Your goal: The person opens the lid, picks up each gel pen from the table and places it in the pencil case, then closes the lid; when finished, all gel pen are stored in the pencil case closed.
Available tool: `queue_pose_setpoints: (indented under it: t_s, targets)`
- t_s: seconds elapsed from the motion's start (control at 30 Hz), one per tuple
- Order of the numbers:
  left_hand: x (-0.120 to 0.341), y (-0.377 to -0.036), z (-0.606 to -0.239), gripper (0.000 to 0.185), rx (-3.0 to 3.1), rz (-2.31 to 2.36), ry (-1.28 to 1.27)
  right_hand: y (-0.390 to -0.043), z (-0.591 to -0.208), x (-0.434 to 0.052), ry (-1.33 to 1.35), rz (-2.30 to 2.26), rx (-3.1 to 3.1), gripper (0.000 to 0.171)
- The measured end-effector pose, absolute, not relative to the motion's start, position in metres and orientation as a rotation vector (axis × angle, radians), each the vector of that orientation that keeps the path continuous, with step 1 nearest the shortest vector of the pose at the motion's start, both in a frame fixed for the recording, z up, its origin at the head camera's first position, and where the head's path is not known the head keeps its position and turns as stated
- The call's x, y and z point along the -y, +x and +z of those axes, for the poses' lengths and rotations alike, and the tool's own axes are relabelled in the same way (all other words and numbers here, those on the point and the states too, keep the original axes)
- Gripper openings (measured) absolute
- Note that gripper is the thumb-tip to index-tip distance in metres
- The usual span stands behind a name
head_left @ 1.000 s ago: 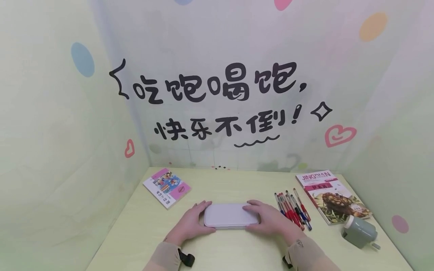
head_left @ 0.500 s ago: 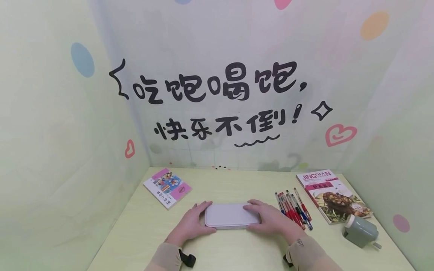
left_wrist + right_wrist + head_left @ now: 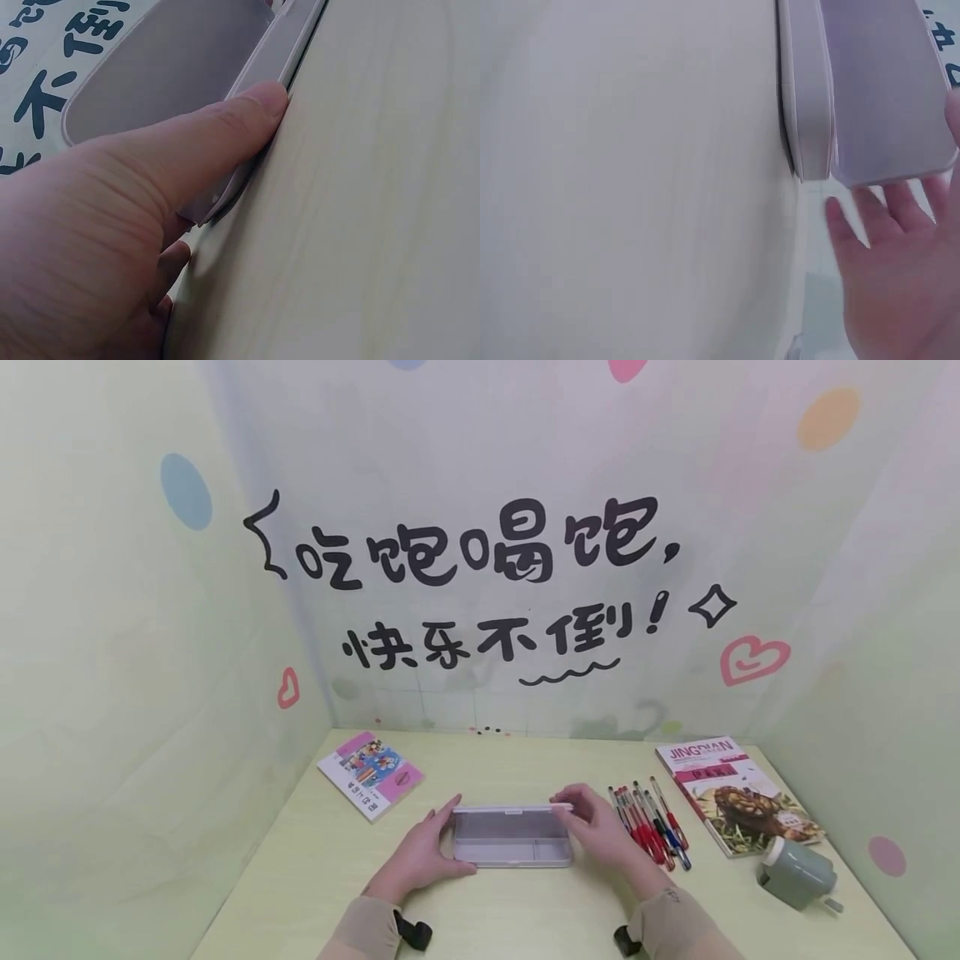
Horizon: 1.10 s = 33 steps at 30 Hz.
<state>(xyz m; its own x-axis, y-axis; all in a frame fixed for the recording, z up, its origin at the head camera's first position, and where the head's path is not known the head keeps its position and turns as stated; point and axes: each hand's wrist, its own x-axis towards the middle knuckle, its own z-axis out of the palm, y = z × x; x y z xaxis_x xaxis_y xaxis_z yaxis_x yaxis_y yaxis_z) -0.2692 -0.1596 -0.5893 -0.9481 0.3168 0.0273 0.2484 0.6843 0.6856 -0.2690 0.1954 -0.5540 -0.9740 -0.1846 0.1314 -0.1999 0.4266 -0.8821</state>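
Note:
A pale lilac pencil case (image 3: 491, 852) sits on the table in the head view with its lid (image 3: 502, 823) raised, showing a long compartment and a small one at the right. My left hand (image 3: 422, 858) grips the case's left end. In the left wrist view its thumb (image 3: 240, 116) lies along the front wall, the other fingers partly hidden behind the end. At the lid's right corner, my right hand (image 3: 600, 833) pinches the upper edge between thumb and fingers. The right wrist view shows those fingers (image 3: 911, 204) at the raised lid's end.
Several red, blue and black pens (image 3: 647, 827) lie right of my right hand. Beyond them are a magazine (image 3: 750, 802) and a grey-green pencil sharpener with a crank (image 3: 798, 872). A pink and white booklet (image 3: 371, 777) lies at the back left. Printed walls enclose the table.
The pencil case was closed in both earlier frames; its lid now stands up, tilted back. My right hand has risen with the lid's corner, while the left hand stays at the left end.

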Motion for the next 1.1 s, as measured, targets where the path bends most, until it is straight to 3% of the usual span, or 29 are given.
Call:
queue_pose_setpoints:
  t_s: [0.1, 0.37, 0.63, 1.1]
  targets:
    - [0.16, -0.269, -0.591, 0.135, -2.794, 1.133, 0.481, -0.274, -0.555, -0.187, 0.257, 1.791, 2.395, 0.022]
    - [0.161, -0.27, -0.593, 0.142, -2.789, 1.158, 0.485, -0.284, -0.554, -0.167, 0.135, 1.762, 2.202, 0.013]
    - [0.162, -0.27, -0.593, 0.143, -2.782, 1.149, 0.512, -0.289, -0.558, -0.163, 0.031, 1.664, 2.445, 0.035]
    - [0.16, -0.27, -0.59, 0.138, -2.758, 1.133, 0.449, -0.306, -0.545, -0.158, -0.14, 1.651, 2.542, 0.054]
